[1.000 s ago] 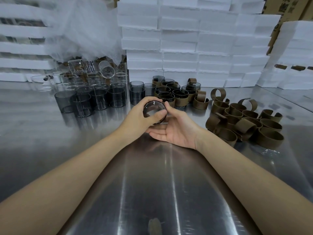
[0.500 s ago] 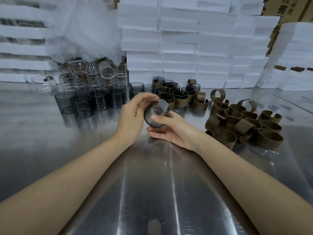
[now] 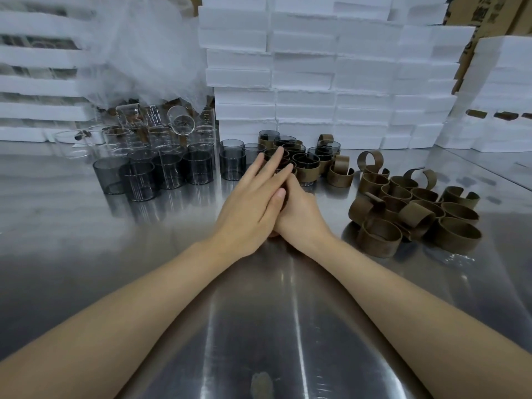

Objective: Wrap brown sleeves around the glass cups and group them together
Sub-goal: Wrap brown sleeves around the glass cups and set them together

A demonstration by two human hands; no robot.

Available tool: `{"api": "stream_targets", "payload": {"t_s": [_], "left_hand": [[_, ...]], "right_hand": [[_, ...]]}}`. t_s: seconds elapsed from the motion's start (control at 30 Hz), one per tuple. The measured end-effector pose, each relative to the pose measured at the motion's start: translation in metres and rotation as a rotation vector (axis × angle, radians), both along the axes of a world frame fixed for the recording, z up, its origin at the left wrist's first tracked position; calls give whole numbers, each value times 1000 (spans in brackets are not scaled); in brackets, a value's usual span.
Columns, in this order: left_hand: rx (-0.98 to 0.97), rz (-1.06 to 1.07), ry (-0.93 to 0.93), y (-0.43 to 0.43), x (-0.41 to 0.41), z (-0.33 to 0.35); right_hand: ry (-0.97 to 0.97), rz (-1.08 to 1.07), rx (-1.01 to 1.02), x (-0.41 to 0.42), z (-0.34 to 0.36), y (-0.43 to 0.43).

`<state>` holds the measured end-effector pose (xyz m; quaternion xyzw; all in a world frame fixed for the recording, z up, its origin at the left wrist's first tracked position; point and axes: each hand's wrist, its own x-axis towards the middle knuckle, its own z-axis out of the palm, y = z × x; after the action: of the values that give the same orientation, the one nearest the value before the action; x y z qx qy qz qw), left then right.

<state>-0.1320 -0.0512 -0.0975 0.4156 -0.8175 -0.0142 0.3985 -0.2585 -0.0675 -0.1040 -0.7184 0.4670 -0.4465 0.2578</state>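
Observation:
My left hand (image 3: pixel 253 203) lies flat with straight fingers pressed over a smoked glass cup (image 3: pixel 284 183), which is almost wholly hidden between my hands. From below and to the right, my right hand (image 3: pixel 302 214) cups it, thumb against the left palm. Just behind my fingertips stands the group of cups in brown sleeves (image 3: pixel 308 167). Bare dark glass cups (image 3: pixel 169 174) stand in rows at the left. A pile of loose curled brown sleeves (image 3: pixel 417 211) lies at the right.
The work surface is a shiny steel table (image 3: pixel 259 326). Clear glasses (image 3: pixel 161 133) crowd behind the dark cups under a plastic bag (image 3: pixel 138 53). Stacked white foam boxes (image 3: pixel 316 67) wall off the back and the right side.
My left hand has gone from gripping the cup's rim to lying flat over it with fingers straight. Both hands moved forward toward the sleeved cups, and the cup is now covered.

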Motion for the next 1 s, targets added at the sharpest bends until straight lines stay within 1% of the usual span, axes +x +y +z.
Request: {"api": "stream_targets", "payload": {"t_s": [0.07,0.13,0.2,0.23,0.27,0.33,0.37,0.4,0.43,0.5,0.67,0.8,0.87,1.0], "left_hand": [[27,39,85,1,-1,-1],[83,59,212,1,1,0],[220,72,380,-1,4,3],[329,74,507,-4,6,5],[465,63,686,-7,7,8],[795,-22,1044,-11,8,12],[922,-91,1152,-13,10,11],[1001,-154,1200,-14,11,10],[1037,-202,1222,-15,12,8],[1041,-256,1247,-17,10,6],[983,-242,1229,-21,7,1],[973,-317,1180,-20,7,-1],[969,-348,1112,-20,4,-2],[866,-411,847,-17,0,-5]], "right_hand": [[17,27,-10,0,1,1],[60,44,-31,0,0,4],[98,75,-62,2,0,6],[101,98,-69,3,0,7],[92,124,-63,4,0,7],[64,168,-28,4,0,7],[43,190,-17,3,0,7],[8,213,-7,3,0,8],[-31,228,5,2,1,8],[-78,239,30,0,3,9],[-84,283,6,2,7,14],[-200,234,125,7,8,13],[-211,157,121,8,6,9],[-192,23,37,1,5,2]]}}
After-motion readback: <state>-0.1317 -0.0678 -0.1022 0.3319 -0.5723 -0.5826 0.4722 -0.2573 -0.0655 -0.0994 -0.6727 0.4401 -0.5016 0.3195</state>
